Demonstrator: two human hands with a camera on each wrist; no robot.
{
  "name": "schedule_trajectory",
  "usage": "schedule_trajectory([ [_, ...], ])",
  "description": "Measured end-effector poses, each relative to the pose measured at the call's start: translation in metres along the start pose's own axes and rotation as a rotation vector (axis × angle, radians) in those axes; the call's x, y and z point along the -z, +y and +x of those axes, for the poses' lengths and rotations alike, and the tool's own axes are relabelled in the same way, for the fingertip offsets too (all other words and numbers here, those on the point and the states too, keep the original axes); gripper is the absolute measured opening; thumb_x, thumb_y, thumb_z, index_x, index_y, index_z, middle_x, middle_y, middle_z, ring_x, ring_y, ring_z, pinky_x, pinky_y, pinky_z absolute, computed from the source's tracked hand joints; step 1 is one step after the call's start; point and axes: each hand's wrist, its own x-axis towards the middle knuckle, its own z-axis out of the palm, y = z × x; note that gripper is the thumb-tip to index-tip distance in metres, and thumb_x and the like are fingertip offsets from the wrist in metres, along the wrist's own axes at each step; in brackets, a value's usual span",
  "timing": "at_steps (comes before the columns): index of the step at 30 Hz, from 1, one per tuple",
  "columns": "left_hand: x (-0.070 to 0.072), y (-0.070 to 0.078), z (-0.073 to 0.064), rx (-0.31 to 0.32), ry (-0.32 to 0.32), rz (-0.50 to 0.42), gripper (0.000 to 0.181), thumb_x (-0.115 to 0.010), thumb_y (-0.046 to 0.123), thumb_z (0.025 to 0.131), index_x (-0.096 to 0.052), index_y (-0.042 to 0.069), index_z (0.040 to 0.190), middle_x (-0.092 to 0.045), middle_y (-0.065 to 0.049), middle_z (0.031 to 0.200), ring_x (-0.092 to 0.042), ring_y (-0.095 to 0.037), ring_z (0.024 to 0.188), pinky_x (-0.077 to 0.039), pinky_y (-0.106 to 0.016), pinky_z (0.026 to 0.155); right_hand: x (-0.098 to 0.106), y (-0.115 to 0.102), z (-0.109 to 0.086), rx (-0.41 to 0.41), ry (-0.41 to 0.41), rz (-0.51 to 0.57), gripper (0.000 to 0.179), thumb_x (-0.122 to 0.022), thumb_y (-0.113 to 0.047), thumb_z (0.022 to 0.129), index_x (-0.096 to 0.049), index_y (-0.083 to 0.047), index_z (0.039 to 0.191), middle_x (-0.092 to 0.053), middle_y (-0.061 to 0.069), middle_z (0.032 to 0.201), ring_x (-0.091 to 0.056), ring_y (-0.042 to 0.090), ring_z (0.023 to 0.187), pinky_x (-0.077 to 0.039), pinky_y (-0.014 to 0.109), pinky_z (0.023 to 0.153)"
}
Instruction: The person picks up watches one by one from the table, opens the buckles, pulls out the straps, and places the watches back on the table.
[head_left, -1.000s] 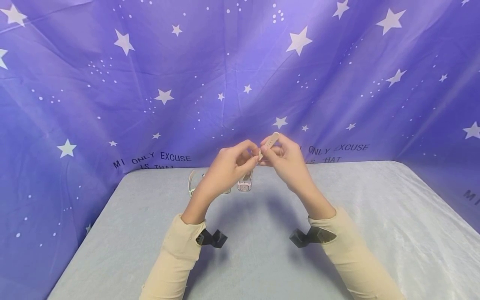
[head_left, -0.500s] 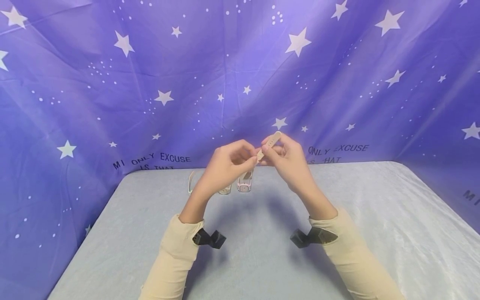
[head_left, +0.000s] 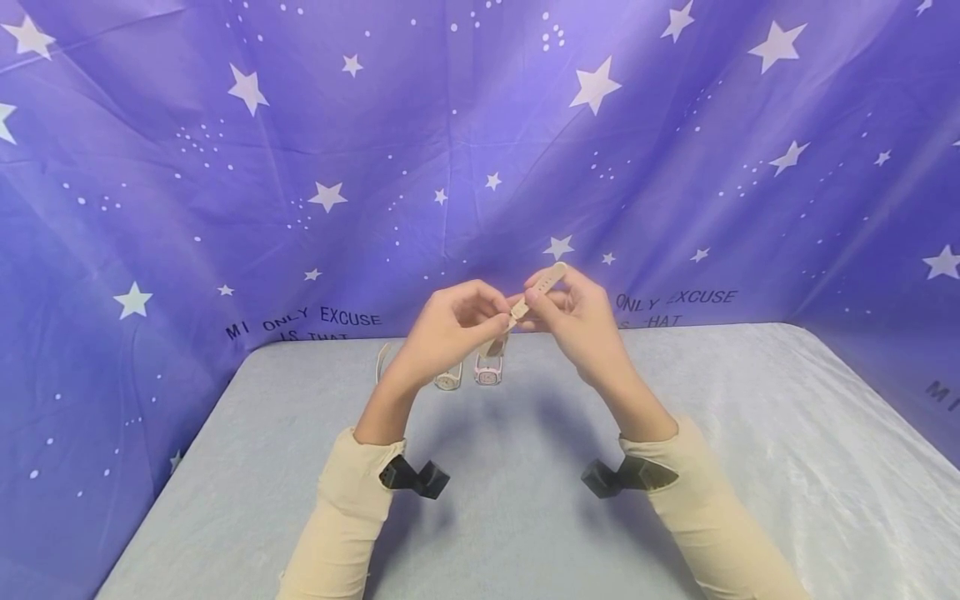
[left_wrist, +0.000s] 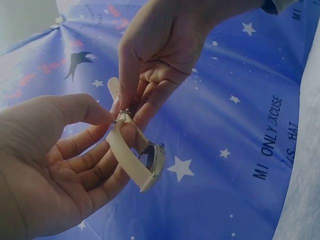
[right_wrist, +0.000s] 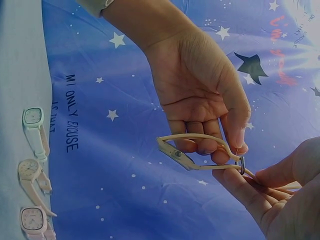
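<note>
Both hands hold a cream-strapped wristwatch (left_wrist: 129, 159) in the air above the table's far side. My left hand (head_left: 448, 329) pinches the strap beside its metal buckle (right_wrist: 243, 165). On the other side of the buckle, my right hand (head_left: 583, 329) pinches the strap between thumb and fingers, and the holed strap end (head_left: 552, 277) sticks up past them. The strap forms a loop through the buckle. In the left wrist view the watch case (left_wrist: 156, 159) hangs at the low end of that loop, turned sideways, so its dial is mostly hidden.
On the grey-blue cloth-covered table (head_left: 517, 517) lie a pale green watch (right_wrist: 34, 116), a beige watch (right_wrist: 30, 170) and a pink watch (right_wrist: 33, 220) in a row. My left hand and wrist partly cover them in the head view. A purple star-print curtain (head_left: 465, 125) hangs behind.
My left hand has shifted slightly left, so more of the strap shows between the hands and the beige watch on the table comes into view. The right hand stays nearly still.
</note>
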Motion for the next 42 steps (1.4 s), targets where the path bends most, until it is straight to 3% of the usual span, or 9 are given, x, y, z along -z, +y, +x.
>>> schedule_trajectory([
  [7,0.0013,-0.0005,-0.0003,-0.001,-0.014,-0.047,0.01,-0.067,0.003,0.094,-0.068,0.001,0.103,-0.07,-0.018,0.084,-0.063,-0.023,0.067,-0.056,-0.032,0.071,-0.0002,-0.0016,-0.0002,0.003,0.004,0.007,0.014,-0.056,0.003,0.101,-0.057,0.01,0.112,-0.073,0.021,0.1,-0.075,0.009,0.082,-0.064,0.036,0.081],
  [11,0.0017,0.0003,-0.0004,-0.005,-0.014,-0.068,0.011,-0.066,0.002,0.094,-0.068,-0.001,0.104,-0.07,-0.015,0.083,-0.062,-0.021,0.066,-0.056,-0.033,0.07,-0.0001,-0.0018,-0.0004,0.003,0.004,0.01,0.014,-0.056,0.003,0.101,-0.057,0.01,0.112,-0.074,0.018,0.099,-0.075,0.009,0.082,-0.063,0.035,0.081],
  [17,0.002,0.0016,0.0004,0.027,0.03,-0.094,0.016,-0.067,0.001,0.093,-0.066,-0.002,0.108,-0.073,-0.012,0.091,-0.069,-0.016,0.076,-0.06,-0.035,0.081,-0.0004,-0.0028,-0.001,-0.001,-0.001,0.04,0.013,-0.056,0.004,0.1,-0.058,0.009,0.112,-0.075,0.005,0.094,-0.075,0.009,0.082,-0.064,0.032,0.08],
  [22,0.0026,0.0022,0.0,0.052,0.042,-0.164,0.013,-0.066,0.001,0.094,-0.066,-0.003,0.106,-0.073,-0.005,0.088,-0.068,-0.016,0.075,-0.059,-0.029,0.074,-0.0004,-0.0029,-0.0013,-0.003,-0.014,0.064,0.013,-0.057,0.002,0.1,-0.059,0.006,0.112,-0.074,-0.002,0.092,-0.075,0.01,0.084,-0.064,0.033,0.08],
  [33,0.0045,0.0021,-0.0001,0.067,0.035,-0.229,0.012,-0.063,0.002,0.095,-0.066,-0.005,0.104,-0.071,-0.003,0.082,-0.065,-0.016,0.07,-0.055,-0.028,0.062,0.001,-0.0036,-0.0023,0.001,-0.048,0.087,0.01,-0.057,0.0,0.1,-0.061,-0.008,0.106,-0.074,-0.003,0.092,-0.075,0.011,0.086,-0.064,0.034,0.081],
  [37,0.0057,0.0024,-0.0005,0.073,0.04,-0.242,0.011,-0.063,0.003,0.096,-0.066,-0.003,0.104,-0.071,-0.003,0.081,-0.064,-0.016,0.069,-0.054,-0.028,0.061,0.0019,-0.0033,-0.0016,0.005,-0.076,0.078,0.012,-0.06,-0.001,0.099,-0.061,-0.009,0.108,-0.074,0.0,0.098,-0.075,0.014,0.09,-0.063,0.04,0.084],
  [42,0.0075,0.0037,-0.0012,0.087,0.067,-0.232,0.008,-0.063,0.003,0.096,-0.067,-0.001,0.102,-0.071,-0.001,0.082,-0.066,-0.014,0.074,-0.056,-0.028,0.069,0.003,-0.0034,-0.0018,0.054,-0.123,-0.015,0.032,-0.072,0.004,0.09,-0.06,-0.004,0.118,-0.073,0.012,0.11,-0.074,0.017,0.099,-0.062,0.04,0.089],
])
